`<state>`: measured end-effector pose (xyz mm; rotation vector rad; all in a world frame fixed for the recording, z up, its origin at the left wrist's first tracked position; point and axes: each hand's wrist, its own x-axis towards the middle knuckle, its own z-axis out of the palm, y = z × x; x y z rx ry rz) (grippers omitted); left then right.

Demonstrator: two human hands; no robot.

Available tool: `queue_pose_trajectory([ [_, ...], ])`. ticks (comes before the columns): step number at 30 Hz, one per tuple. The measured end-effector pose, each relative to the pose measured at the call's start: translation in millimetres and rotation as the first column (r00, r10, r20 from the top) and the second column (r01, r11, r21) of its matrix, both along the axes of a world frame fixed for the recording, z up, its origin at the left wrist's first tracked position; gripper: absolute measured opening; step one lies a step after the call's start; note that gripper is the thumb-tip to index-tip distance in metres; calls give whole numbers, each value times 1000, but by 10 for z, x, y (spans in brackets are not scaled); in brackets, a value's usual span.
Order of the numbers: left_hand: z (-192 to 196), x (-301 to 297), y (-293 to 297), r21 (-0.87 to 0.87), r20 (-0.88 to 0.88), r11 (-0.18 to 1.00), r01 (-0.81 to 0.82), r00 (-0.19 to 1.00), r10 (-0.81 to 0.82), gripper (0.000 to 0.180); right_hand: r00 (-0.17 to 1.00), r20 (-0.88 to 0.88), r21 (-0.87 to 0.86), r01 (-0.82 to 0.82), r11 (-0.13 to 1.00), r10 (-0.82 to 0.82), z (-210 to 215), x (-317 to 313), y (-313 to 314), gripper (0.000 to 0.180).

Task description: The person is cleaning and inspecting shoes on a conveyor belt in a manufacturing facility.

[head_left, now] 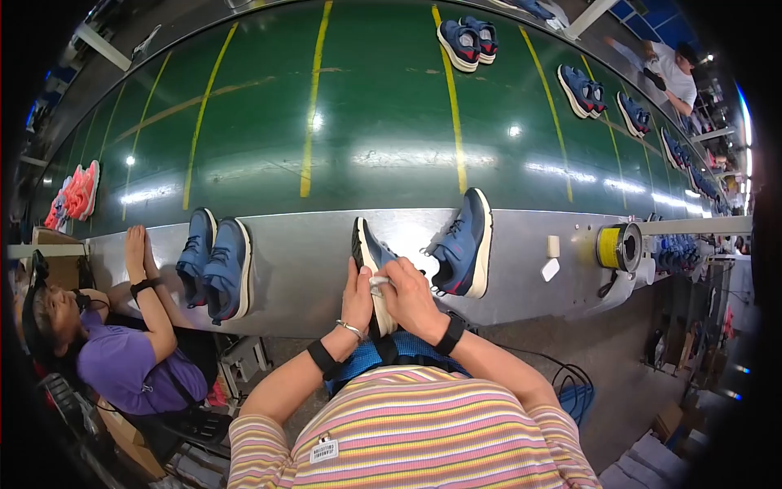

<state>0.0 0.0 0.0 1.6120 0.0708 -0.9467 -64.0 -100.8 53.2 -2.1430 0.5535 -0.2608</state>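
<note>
Pink-orange sneakers [77,194] sit at the far left edge of the long green conveyor belt [366,106] with yellow cross lines. Below them a seated co-worker in a purple shirt [126,363] reaches one arm up to the grey metal tabletop [301,261], the hand [137,244] resting flat on its edge. Just beside that hand, a pair of blue mesh sneakers with white soles [216,265] stands on its toes against the tabletop. At centre, the person's own left hand [357,297] is wrapped around the heel end of a dark-blue sneaker with a cream sole [371,273], fingers closed on it, sole turned toward the camera. The right hand [411,297] is curled over the same shoe and pinches a small white tool [380,282] against the sole; what kind of tool cannot be told. Both wrists carry black bands. Just right of the hands, a second dark-blue sneaker with a pale sole [464,244] stands upright on the tabletop, near but apart. Further right, a yellow tape roll [612,247] is mounted on a holder. More blue sneaker pairs [468,41] ride the belt beyond, and another worker in white [676,73] stands at the far upper right.
</note>
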Motion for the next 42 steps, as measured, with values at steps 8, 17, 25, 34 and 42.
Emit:
queue_pose_trajectory([
  [8,-149,30,5,-205,-166,967,-152,979,118,59,979,105,56,-178,982,172,179,-518,82,21],
  [17,228,173,-51,-286,-470,909,-303,871,143,47,965,174,-150,-170,974,195,409,-262,-11,21],
  [25,-143,47,-67,-212,-265,942,-260,943,201,31,986,-41,-201,-169,965,165,-5,271,-72,17],
  [34,-176,195,-37,-253,-188,941,-225,966,180,43,973,79,-133,-206,970,217,18,18,-31,10],
  [42,61,618,-189,-454,-526,785,-422,838,146,51,999,31,151,-44,987,40,-120,-983,-338,17],
])
